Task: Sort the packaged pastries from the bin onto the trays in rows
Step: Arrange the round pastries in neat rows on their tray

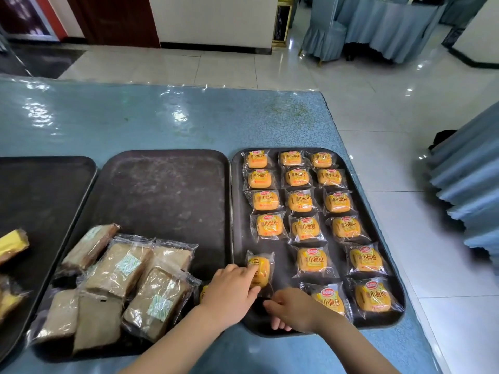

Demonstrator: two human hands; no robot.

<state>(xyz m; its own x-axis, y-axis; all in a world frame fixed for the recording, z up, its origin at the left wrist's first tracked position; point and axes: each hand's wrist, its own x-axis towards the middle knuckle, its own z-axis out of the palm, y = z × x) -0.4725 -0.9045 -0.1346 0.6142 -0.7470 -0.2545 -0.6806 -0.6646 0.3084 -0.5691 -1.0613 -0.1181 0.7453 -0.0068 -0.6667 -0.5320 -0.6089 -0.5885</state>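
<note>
The left hand (232, 290) lies on a yellow packaged bun (259, 271) in the near part of the right tray (237, 201), its fingers laid fairly straight over the wrapper's near-left side, pressing rather than curling round it. This bun sits tilted in the left column, apart from the four buns above it. Just beside it, the right hand (293, 309) rests low on the tray's near edge with its fingers loosely bent and nothing visible in its grasp; it partly covers the wrapper of another yellow bun (330, 299) in the middle column. The same tray carries the other yellow buns (298, 202) in three columns running away from the person, the middle and right columns filled down to the near row. A further yellow packet (203, 292) peeks out just left of the left wrist, mostly hidden. The middle tray (167, 190) touches the right tray's left rim and holds a loose heap of brown sliced cakes (121, 279) in clear wrappers at its near-left corner. The left tray (40, 190) shows yellow-topped cake pieces (12, 245) at the picture's edge. All three trays stand on a blue desk (162, 122) under a glossy clear cover.
</note>
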